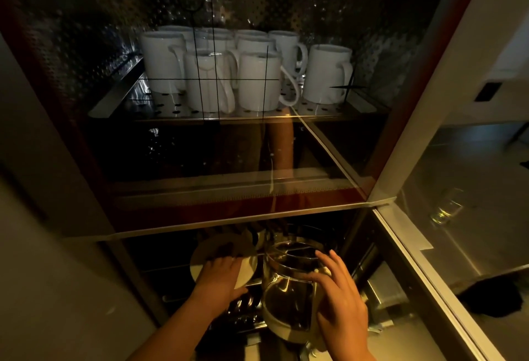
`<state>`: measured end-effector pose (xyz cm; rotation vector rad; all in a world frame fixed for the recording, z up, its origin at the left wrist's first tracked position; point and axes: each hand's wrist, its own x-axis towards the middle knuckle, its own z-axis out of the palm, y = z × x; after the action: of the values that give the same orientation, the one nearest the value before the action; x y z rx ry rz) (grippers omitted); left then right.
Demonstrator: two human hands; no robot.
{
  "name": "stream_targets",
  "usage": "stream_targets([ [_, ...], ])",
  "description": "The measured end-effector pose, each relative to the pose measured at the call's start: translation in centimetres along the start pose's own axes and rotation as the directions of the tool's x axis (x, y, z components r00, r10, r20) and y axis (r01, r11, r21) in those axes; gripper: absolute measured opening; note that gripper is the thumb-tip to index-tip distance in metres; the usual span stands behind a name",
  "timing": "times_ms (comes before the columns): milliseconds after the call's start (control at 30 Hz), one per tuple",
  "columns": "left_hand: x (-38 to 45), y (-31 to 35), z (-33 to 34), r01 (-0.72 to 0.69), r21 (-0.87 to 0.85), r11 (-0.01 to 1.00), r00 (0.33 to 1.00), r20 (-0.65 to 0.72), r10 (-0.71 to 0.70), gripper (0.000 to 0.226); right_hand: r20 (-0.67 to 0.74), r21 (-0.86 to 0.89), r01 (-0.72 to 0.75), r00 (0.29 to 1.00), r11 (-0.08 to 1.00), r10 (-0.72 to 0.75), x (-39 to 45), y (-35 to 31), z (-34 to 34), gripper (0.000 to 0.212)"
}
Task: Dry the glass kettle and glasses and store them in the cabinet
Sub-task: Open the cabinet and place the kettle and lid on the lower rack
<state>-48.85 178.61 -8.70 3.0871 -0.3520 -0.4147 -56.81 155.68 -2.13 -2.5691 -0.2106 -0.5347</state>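
The glass kettle [289, 283] stands upright in the lower compartment of the dark cabinet, at the bottom centre of the head view. My right hand [339, 300] grips its handle side, thumb across the glass and fingers up by the rim. My left hand [219, 277] lies flat on a white plate [200, 249] just left of the kettle, pressing a white cloth or paper under the palm. A drinking glass [446, 207] shows dimly through the open glass door on the right.
Several white mugs [257, 80] fill the perforated metal shelf [315, 110] above. The glass door [472, 189] hangs open to the right. A wire rack runs under the plate and kettle. A dark cloth [489, 296] lies on the floor at lower right.
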Motion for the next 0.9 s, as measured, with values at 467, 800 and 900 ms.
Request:
stream_targets([
  [467,-3.5,1.6,2.9,0.054,-0.019,0.998,0.967,-0.246,-0.057,0.075,-0.05,0.07,0.06,0.997,0.996,-0.056,0.3,-0.5,0.4,0.05],
  [800,-4.0,1.4,2.3,0.02,-0.083,0.996,0.961,-0.274,-0.042,0.075,-0.037,0.102,0.046,0.998,0.994,-0.042,0.1,-1.2,0.1,0.05],
  [900,-4.1,1.5,2.1,0.017,-0.129,0.991,0.956,-0.289,-0.054,0.069,-0.05,0.084,0.053,0.998,0.995,-0.049,0.1,-1.3,0.1,0.046],
])
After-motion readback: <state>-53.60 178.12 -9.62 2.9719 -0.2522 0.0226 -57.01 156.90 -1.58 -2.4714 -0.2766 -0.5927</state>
